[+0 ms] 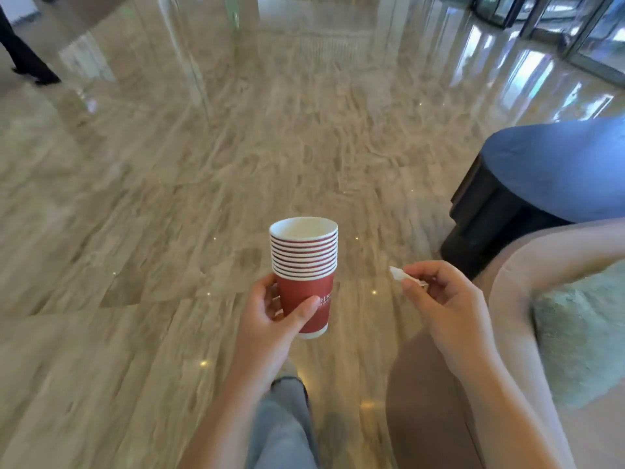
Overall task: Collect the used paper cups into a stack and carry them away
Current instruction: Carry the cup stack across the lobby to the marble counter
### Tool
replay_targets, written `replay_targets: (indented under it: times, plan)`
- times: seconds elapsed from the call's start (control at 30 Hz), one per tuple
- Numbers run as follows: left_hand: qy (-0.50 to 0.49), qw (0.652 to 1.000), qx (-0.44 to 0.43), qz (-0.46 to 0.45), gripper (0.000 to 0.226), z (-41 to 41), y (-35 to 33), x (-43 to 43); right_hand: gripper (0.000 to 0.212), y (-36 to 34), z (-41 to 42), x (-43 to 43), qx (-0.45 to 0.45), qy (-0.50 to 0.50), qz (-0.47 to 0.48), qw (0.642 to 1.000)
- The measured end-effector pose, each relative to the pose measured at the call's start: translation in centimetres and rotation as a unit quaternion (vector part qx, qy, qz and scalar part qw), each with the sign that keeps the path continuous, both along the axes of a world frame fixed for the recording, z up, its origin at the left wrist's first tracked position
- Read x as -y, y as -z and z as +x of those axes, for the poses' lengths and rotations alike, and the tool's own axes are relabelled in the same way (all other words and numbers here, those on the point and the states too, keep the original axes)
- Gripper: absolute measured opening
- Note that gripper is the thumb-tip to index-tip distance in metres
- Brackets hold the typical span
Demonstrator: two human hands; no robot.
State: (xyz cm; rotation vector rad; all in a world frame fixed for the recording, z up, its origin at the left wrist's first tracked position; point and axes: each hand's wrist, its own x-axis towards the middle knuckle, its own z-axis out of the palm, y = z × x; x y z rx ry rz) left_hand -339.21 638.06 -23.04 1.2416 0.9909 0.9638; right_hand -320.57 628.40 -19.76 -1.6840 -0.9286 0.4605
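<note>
A stack of several red paper cups (pixel 306 265) with white rims is held upright at centre frame, above the marble floor. My left hand (pixel 274 316) grips the lowest cup, thumb across its front and fingers behind. The top cup looks empty inside. To the right, my right hand (pixel 439 299) pinches a small piece of white crumpled paper (pixel 400 275) between thumb and fingers, a short way apart from the cups.
Polished beige marble floor (pixel 169 198) stretches ahead. A beige armchair (pixel 527 265) with a pale green cushion (pixel 581 333) stands at right, a round dark table with a blue top (pixel 548 170) behind it. Glass doors (pixel 575 25) far right; a person's legs (pixel 23 52) far left.
</note>
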Motion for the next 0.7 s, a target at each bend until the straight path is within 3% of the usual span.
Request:
replay_targets:
  times: [0.3,0.53,0.7]
  plan:
    - [0.009,1.0,0.0,0.02,0.053,4.2,-1.1,-26.6,0.013,-2.8,3.7,-26.1,-0.013,0.002,0.033,0.999]
    - [0.006,1.0,-0.003,0.006,0.044,10.1,-0.1,-40.9,0.021,-1.4,8.9,-39.5,-0.054,0.024,0.021,0.998]
    - [0.032,0.999,-0.009,-0.008,0.057,16.9,1.5,-51.1,0.017,0.9,16.2,-49.1,-0.077,0.064,0.002,0.995]
